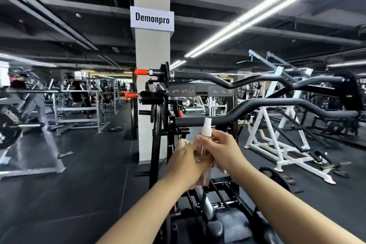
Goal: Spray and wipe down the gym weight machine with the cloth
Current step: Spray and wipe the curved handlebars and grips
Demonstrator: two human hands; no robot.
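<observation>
The black weight machine [257, 107] is standing ahead looking dry and unwiped, so the job is seemingly just beginning: 2 hands, left hand [185, 161] and right hand [218, 149], are gripping the spray bottle [206, 134], no cloth showing.

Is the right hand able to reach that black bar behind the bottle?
Probably yes. The right hand sits just below the bar with nothing between, but it grips the bottle now.
</observation>
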